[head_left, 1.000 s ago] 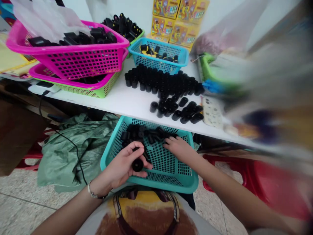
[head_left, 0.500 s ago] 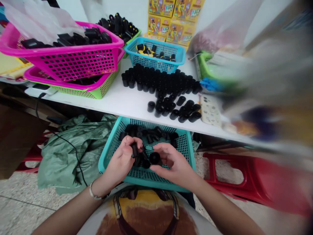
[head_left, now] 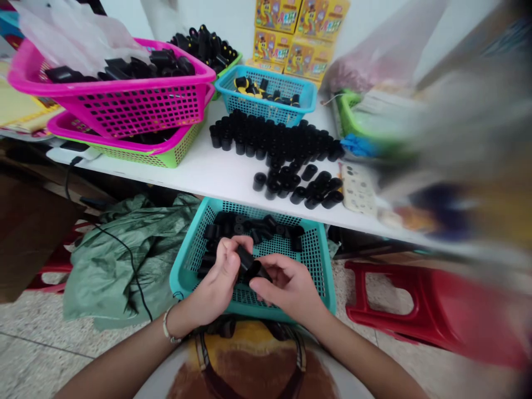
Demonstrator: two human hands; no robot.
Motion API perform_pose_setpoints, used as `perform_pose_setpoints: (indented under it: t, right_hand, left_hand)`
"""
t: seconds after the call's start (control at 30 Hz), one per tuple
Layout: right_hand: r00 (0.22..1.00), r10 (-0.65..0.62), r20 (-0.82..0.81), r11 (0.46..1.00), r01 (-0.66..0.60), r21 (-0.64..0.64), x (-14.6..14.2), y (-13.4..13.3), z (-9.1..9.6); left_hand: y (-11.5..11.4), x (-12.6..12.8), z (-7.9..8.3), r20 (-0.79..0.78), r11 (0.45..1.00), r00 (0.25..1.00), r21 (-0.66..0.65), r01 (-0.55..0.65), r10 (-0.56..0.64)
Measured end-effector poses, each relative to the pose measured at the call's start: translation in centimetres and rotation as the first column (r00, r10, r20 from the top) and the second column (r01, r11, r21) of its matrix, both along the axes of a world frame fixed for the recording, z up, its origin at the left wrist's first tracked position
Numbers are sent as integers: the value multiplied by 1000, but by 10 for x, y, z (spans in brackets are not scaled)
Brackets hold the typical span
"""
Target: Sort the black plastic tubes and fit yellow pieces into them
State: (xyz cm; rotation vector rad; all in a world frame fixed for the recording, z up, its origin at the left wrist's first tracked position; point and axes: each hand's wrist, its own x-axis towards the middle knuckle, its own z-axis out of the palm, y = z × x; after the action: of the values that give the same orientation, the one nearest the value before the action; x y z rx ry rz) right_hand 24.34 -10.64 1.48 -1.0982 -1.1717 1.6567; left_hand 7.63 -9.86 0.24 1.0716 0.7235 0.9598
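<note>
A teal basket [head_left: 320, 277] rests on my lap and holds several loose black plastic pieces [head_left: 249, 226]. Over its near side my left hand [head_left: 218, 282] is closed on a black tube-shaped piece [head_left: 245, 256]. My right hand [head_left: 286, 285] pinches a second black piece [head_left: 258, 271] that touches the first, both hands meeting at the basket's middle.
A white table [head_left: 216, 172] ahead carries rows of upright black cylinders [head_left: 274, 138], stacked pink baskets [head_left: 124, 105] of black parts, a blue basket [head_left: 266, 97] and yellow boxes [head_left: 299, 33]. A green sheet [head_left: 120, 249] lies on the floor at left, a red stool [head_left: 415, 310] at right.
My right hand left the pile in the basket with a black piece and came to meet my left hand; the two pieces are now pressed together.
</note>
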Motion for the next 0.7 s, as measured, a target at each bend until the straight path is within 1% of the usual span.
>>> perform_pose_setpoints:
  t: [0.07, 0.1, 0.13, 0.17, 0.2, 0.23, 0.27, 0.3, 0.33, 0.37, 0.4, 0.43, 0.47, 0.53, 0.57, 0.6, 0.63, 0.67, 0.7]
  right_hand:
    - [995, 65, -71, 995, -70, -69, -3, -1, 0]
    - [990, 98, -97, 992, -105, -71, -5, -1, 0]
    - [987, 124, -103, 991, -129, -42, -6, -1, 1]
    - [988, 141, -69, 990, -140, 19, -6, 0, 1]
    - [991, 136, 16, 985, -137, 109, -4, 3, 2]
    - [986, 83, 146, 969, -114, 220, 1, 8, 3]
    - [956, -41, 290, 936, -64, 345, 9, 14, 3]
    - [884, -228, 408, 880, 7, 476, 20, 21, 3]
    - [765, -432, 478, 798, 77, 598, 33, 30, 2]
    - [616, -614, 494, 700, 136, 701, 49, 39, 1]
    - [464, -744, 481, 607, 166, 778, 65, 48, 0]
    - [341, -812, 473, 542, 143, 828, 81, 56, -2]
    - [249, -851, 463, 497, 96, 862, 96, 63, -4]
    - [94, -877, 472, 474, -6, 881, 120, 75, -11]
    - [53, -872, 486, 483, -61, 873, 128, 81, -16]
    - [49, -863, 502, 495, -107, 862, 134, 87, -21]
    - [61, -863, 502, 492, -133, 861, 138, 93, -26]
    - [52, -876, 479, 472, -108, 875, 141, 100, -31]
    - [61, -885, 461, 459, -52, 887, 143, 107, -35]
  left_hand:
    - [-1, -4, 3, 2, 991, 991, -13, 134, -134]
    - [-1, -7, 3, -33, 983, 983, -10, 183, -183]
    - [0, -11, 2, -109, 978, 973, 13, 206, -204]
    - [1, -15, 0, -216, 978, 960, 64, 197, -179]
    - [4, -19, -2, -336, 977, 936, 142, 162, -106]
    - [8, -24, -4, -437, 965, 899, 238, 108, 7]
    - [13, -29, -6, -492, 941, 859, 335, 37, 142]
    - [19, -35, -6, -492, 907, 826, 418, -52, 274]
    - [24, -41, -6, -452, 869, 805, 471, -150, 384]
    - [30, -47, -3, -396, 836, 793, 492, -242, 462]
    - [35, -52, 1, -342, 813, 789, 491, -313, 511]
    - [38, -58, 8, -296, 796, 789, 484, -363, 539]
    - [40, -62, 15, -264, 788, 791, 476, -390, 551]
    - [42, -68, 32, -253, 784, 794, 480, -393, 553]
    - [42, -69, 39, -279, 792, 795, 489, -365, 539]
    - [42, -71, 46, -322, 804, 794, 502, -319, 516]
    - [43, -72, 54, -375, 810, 784, 525, -261, 495]
    - [45, -74, 61, -428, 805, 763, 559, -197, 484]
    - [47, -77, 71, -470, 783, 734, 607, -135, 490]
